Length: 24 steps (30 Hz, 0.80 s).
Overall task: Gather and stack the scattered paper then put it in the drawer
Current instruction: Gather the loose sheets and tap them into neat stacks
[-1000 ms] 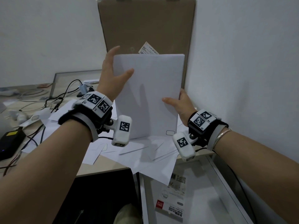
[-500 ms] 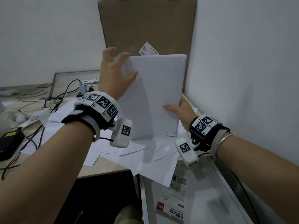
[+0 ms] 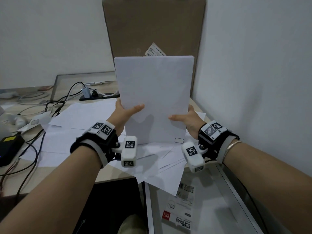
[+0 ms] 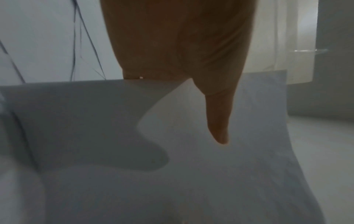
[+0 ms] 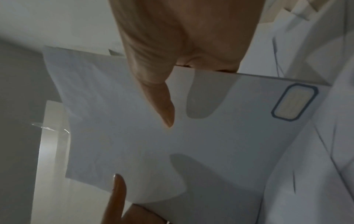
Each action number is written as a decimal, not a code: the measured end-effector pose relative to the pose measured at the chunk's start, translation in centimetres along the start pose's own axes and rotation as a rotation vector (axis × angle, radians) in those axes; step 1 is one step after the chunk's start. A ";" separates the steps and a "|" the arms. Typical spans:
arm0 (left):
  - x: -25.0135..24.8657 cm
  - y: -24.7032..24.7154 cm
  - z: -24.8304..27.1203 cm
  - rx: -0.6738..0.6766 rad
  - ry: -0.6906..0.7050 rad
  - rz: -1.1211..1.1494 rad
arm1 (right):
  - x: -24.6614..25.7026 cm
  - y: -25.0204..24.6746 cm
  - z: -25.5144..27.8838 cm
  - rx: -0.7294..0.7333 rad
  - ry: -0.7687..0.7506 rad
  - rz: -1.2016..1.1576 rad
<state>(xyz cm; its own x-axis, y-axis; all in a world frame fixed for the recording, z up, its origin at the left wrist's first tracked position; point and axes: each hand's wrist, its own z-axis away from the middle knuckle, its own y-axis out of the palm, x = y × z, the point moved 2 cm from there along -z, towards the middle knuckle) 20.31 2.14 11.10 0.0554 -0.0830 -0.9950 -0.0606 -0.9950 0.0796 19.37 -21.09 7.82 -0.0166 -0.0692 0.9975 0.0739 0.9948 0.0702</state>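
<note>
White walls meet at a desk (image 3: 70,179) strewn with loose sheets (image 3: 81,132) and cables, where a person stands a paper stack (image 3: 154,98) upright on its bottom edge. Left hand (image 3: 125,111) and right hand (image 3: 189,118) pinch its side edges, thumbs across the front, fingers hidden behind. Below the desk's right end, a drawer (image 3: 217,200) stands open.

We see only the thumbs of the left hand (image 3: 125,111) and right hand (image 3: 189,118); their other fingers lie hidden behind the upright paper stack (image 3: 154,98). The stack also covers the lower part of the cardboard box (image 3: 152,27) and part of its label (image 3: 156,50). The drawer (image 3: 219,208) is cut off by the bottom edge.
</note>
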 end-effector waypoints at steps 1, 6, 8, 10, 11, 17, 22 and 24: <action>0.2 0.2 0.1 0.048 0.002 -0.032 | 0.0 0.1 0.1 0.026 -0.008 0.021; 0.6 0.4 0.8 0.137 -0.074 -0.031 | -0.4 0.6 0.9 0.118 0.005 0.073; 2.2 0.3 1.2 0.134 -0.204 -0.014 | -1.8 0.2 1.0 0.152 0.046 0.122; 3.8 0.5 1.9 0.101 -0.317 -0.007 | -3.3 0.1 1.3 0.161 0.095 0.211; 4.5 0.5 2.1 0.073 -0.334 -0.008 | -3.7 0.1 1.5 0.132 0.106 0.268; 4.7 0.8 2.0 0.073 -0.251 0.028 | -3.3 0.0 1.8 -0.026 0.005 0.373; 5.1 -0.1 2.4 0.164 -0.378 0.025 | -2.0 -1.2 2.6 -0.009 0.033 0.188; 5.6 0.1 2.7 0.195 -0.363 -0.020 | -1.8 -1.7 2.6 0.003 0.047 0.157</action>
<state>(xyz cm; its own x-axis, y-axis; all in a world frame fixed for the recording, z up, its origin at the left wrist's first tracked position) 17.92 1.77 5.39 -0.2944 -0.0043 -0.9557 -0.2529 -0.9640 0.0823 16.63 -22.50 5.86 0.0417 0.0842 0.9956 0.0692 0.9938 -0.0869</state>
